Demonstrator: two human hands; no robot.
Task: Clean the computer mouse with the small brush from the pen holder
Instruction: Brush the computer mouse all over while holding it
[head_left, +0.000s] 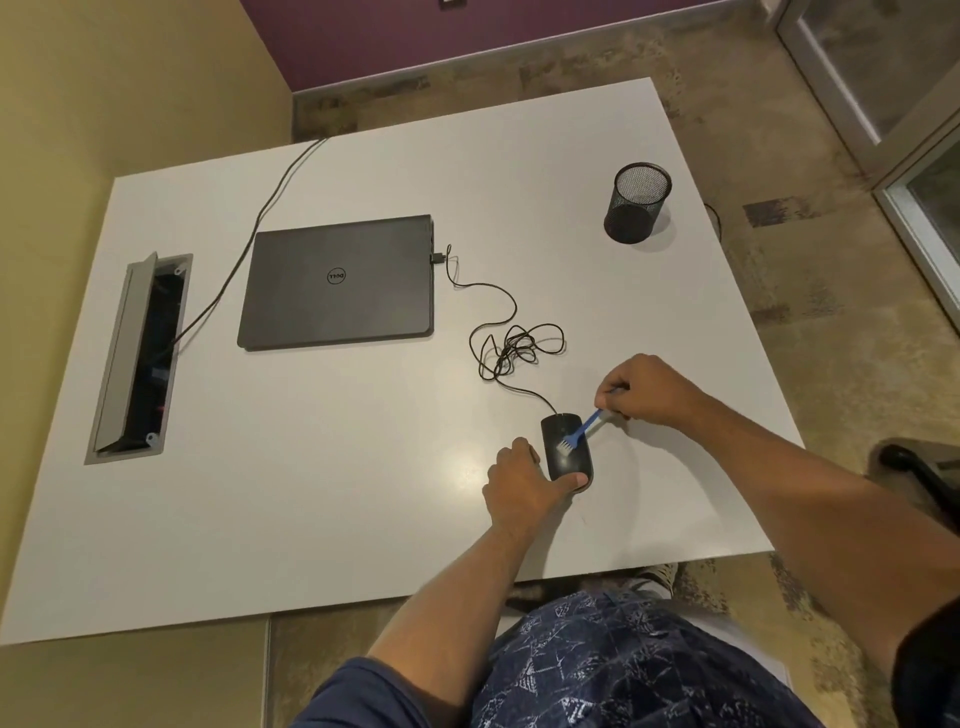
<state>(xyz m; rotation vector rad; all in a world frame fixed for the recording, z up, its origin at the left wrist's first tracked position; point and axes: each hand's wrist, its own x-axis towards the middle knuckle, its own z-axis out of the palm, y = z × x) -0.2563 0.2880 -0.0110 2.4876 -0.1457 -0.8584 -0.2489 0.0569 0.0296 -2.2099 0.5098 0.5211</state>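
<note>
A black wired computer mouse lies on the white table, near its front right. My left hand grips the mouse from the left, with the thumb across its near end. My right hand pinches the blue handle of a small brush. The brush's pale bristles rest on the top of the mouse. The black mesh pen holder stands upright at the back right of the table, and I see nothing in it.
A closed dark laptop lies mid-table, with the tangled mouse cable plugged into its right side. A charger cord runs to an open cable hatch at the left. A chair arm is at the right, off the table.
</note>
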